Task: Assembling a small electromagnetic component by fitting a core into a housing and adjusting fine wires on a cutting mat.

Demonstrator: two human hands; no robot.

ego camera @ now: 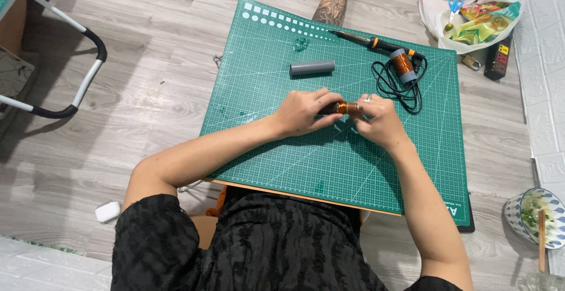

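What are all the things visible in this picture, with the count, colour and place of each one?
cutting mat: 1, green, on the person's lap.
wound tube: 1, dark with copper wire, held between both hands.
grey tube: 1, grey, lying on the mat beyond the hands.
soldering iron: 1, black and orange, far right of the mat, with a black cord.
wire spool: 1, grey with copper wire, by the soldering iron.
plastic bag: 1, white, on the floor at top right; blue scissors and packets inside.
power strip: 1, black, beside the bag.
bowl: 1, blue and white, floor at right.
white case: 1, floor at left.
left hand: grips the wound tube.
right hand: grips the wound tube.
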